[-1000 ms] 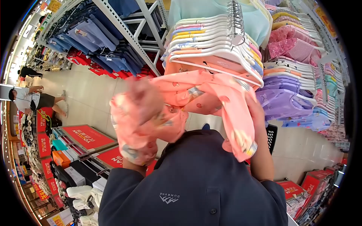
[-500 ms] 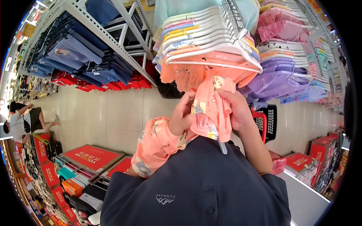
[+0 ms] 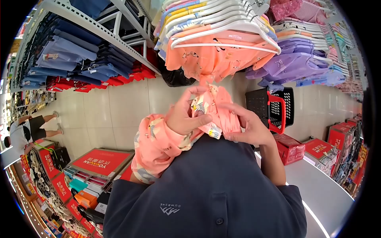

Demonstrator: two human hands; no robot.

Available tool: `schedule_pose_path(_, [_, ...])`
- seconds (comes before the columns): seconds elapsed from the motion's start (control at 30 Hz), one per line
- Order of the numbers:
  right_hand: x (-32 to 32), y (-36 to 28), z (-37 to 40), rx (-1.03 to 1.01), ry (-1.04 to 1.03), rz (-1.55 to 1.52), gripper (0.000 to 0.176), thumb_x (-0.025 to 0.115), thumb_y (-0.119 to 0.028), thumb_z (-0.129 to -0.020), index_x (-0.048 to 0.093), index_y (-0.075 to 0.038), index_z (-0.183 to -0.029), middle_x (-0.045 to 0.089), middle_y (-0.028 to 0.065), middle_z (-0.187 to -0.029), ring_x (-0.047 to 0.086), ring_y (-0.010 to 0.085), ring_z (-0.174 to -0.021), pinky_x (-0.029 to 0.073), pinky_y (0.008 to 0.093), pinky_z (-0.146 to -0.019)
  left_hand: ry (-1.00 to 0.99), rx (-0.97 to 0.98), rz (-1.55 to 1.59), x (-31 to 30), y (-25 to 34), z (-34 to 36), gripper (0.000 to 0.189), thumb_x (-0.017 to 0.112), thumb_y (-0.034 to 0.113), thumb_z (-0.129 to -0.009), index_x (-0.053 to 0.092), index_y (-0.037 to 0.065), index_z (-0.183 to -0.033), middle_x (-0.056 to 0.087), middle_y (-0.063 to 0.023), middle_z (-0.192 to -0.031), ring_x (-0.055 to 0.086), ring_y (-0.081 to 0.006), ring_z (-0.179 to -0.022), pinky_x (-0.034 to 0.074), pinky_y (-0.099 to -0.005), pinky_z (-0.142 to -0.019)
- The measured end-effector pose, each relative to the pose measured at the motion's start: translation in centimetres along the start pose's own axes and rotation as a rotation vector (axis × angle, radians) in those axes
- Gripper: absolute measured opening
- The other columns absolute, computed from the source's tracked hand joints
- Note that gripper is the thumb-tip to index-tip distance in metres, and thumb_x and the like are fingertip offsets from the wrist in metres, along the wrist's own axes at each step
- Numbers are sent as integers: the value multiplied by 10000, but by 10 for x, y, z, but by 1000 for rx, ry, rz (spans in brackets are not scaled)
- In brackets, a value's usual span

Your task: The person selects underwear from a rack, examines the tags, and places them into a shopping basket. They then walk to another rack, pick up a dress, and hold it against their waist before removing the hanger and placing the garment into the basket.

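Observation:
A bunched peach garment (image 3: 222,115), printed with small yellow, grey and white figures, is held between my two hands in front of my chest. My left hand (image 3: 185,115) grips its left side, thumb across the front and fingers curled behind. A matching printed peach sleeve (image 3: 152,142) covers my left forearm. My right hand (image 3: 252,125) is cupped round the garment's right side, fingers on its upper part and thumb low. Just beyond, an orange-peach shirt (image 3: 222,55) hangs on a white hanger (image 3: 226,33) at the front of a row; its hem overlaps the held garment's top.
More hanging clothes, including lilac tops (image 3: 293,59), are at right. A black basket with a red handle (image 3: 278,111) stands on the floor. Blue shorts (image 3: 67,51) hang on a left rack. Red-topped display boxes (image 3: 101,160) sit below. A person (image 3: 29,129) is at far left.
The right hand's fingers have spread wider round the garment, which is more compactly bunched. A grey strip below it no longer shows. The view has shifted, bringing the basket further into sight.

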State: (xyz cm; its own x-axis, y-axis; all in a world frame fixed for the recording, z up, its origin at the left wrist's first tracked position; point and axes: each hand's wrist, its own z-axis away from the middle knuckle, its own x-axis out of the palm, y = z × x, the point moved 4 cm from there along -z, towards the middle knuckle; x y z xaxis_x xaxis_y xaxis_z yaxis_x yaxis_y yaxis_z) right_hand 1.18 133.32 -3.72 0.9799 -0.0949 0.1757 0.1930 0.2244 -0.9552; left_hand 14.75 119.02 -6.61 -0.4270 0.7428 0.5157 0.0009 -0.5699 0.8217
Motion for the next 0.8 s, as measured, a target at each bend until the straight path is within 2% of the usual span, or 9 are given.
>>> schedule_pose_path(0.07, [-6,9,1,26,-109,117,845,731,33,-682,335,-5,-1428,433,121,-1363,416,183,-1261,322,328,-1063,-18,-34,-35,-4,-1,0,644,730,9,-787,360,18,-1313,547,-52,-1168,553,-90,-1010,460,-243,-864])
schedule_pose_path(0.17, [-11,8,3,11,-192,-219,758,694,63,-676,414,3,-1377,472,121,-1322,471,185,-1207,375,324,-1017,-14,-12,26,-1,-1,-2,683,713,-61,-753,352,30,-1325,541,-65,-1199,554,-113,-1050,463,-260,-891])
schedule_pose_path(0.37, [-52,29,3,81,161,-166,316,657,-32,-829,602,25,-1135,632,49,-971,610,96,-811,489,234,-753,87,117,-4,17,6,-11,427,645,-57,-787,498,13,-1181,552,-61,-1110,563,-118,-982,485,-258,-845])
schedule_pose_path(0.43, [-79,30,0,-42,276,-183,157,574,-119,-916,633,-5,-1007,609,-20,-753,570,44,-691,471,197,-660,181,141,133,16,8,-18,342,586,-46,-834,515,7,-1164,596,-129,-1126,596,-198,-1045,482,-338,-931])
schedule_pose_path(0.47, [-91,34,1,-29,398,-158,197,530,-168,-951,636,-9,-906,587,-22,-700,560,43,-635,455,195,-560,264,193,117,16,11,-22,270,560,-20,-871,517,17,-1134,623,-144,-1061,643,-208,-933,558,-330,-781])
schedule_pose_path(0.5, [-98,21,6,-14,496,-145,204,521,-170,-957,630,-12,-888,603,-6,-689,548,44,-559,419,183,-467,267,195,117,17,15,-24,270,560,-20,-871,517,17,-1134,623,-144,-1061,643,-208,-933,558,-330,-781])
schedule_pose_path(0.6, [-137,14,19,47,545,146,135,563,-132,-887,626,-17,-858,629,33,-657,560,95,-497,437,235,-459,499,132,-98,11,19,-24,192,527,76,-934,537,39,-1123,647,-81,-842,650,-152,-590,519,-247,-424])
schedule_pose_path(0.73, [-151,4,37,-75,691,775,159,594,-103,-733,623,-25,-869,637,137,-681,597,248,-516,471,336,-551,566,62,-498,16,7,-26,167,491,72,-943,604,46,-1062,633,-56,-770,587,-89,-496,443,-209,-396])
schedule_pose_path(0.8, [-152,-7,42,-121,704,882,150,587,-92,-737,629,-17,-859,639,130,-679,599,244,-529,471,327,-552,564,-3,-515,13,4,-25,173,478,35,-917,617,29,-1022,632,-60,-766,579,-90,-513,446,-212,-434])
